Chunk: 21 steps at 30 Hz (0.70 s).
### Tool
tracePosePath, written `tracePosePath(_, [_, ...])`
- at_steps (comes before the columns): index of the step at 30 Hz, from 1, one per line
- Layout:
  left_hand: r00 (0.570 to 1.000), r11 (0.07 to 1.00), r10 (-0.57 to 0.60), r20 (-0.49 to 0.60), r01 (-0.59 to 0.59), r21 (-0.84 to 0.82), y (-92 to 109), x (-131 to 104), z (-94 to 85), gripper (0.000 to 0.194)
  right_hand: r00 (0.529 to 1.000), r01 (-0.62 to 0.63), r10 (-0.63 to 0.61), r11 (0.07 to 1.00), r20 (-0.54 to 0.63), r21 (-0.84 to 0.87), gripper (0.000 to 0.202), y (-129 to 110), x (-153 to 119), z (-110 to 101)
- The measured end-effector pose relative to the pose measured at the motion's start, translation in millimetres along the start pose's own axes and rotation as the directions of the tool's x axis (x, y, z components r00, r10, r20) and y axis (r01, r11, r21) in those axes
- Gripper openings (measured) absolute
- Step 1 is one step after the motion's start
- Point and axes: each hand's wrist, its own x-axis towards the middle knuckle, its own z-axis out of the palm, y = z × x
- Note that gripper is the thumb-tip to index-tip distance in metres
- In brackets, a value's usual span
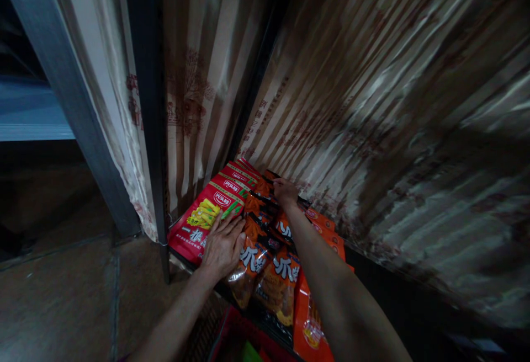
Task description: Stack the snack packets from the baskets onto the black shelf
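Red snack bags (199, 235) with a yellow picture lie overlapped in a row at the left end of a dark shelf. Beside them are orange and black snack bags (275, 285) with clear fronts, and plain orange bags (310, 323) further right. My left hand (223, 245) lies with its fingers stretched across the edge of the red bags, next to the orange and black ones. At the back of the row my right hand (285, 192) has its fingers curled at the top of an orange and black bag; what they pinch is too small to make out.
Dark metal posts (149, 108) stand at the left. Pleated printed sheeting (331, 91) hangs behind the bags. Below the shelf's front edge is a red basket (244, 331) with a green item inside. Tiled floor (53, 296) shows at the lower left.
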Motion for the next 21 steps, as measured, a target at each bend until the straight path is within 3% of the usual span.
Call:
tracePosePath(7, [1.000, 1.000, -0.002, 0.006, 0.002, -0.002, 0.1, 1.1, -1.4, 0.036, 0.999, 0.000, 0.003, 0.997, -0.038, 0.080, 0.026, -4.1, -1.0, -2.2])
tracePosePath(12, [1.000, 1.000, 0.011, -0.001, -0.011, -0.002, -1.6, 0.3, -2.9, 0.037, 0.992, 0.052, -0.034, 0.988, -0.123, 0.143, 0.034, -5.2, -23.1, -13.2])
tracePosePath(16, [0.999, 1.000, 0.031, -0.025, -0.031, -0.005, -0.4, -1.0, -5.0, 0.037, 0.934, 0.211, -0.130, 0.952, -0.333, 0.220, 0.035, -6.8, -76.3, -30.3])
tracePosePath(21, [0.999, 0.999, 0.043, -0.030, -0.044, -0.012, 2.6, -4.8, -5.1, 0.038, 0.946, 0.211, -0.099, 0.910, -0.308, 0.357, 0.043, -14.9, -183.0, -48.5])
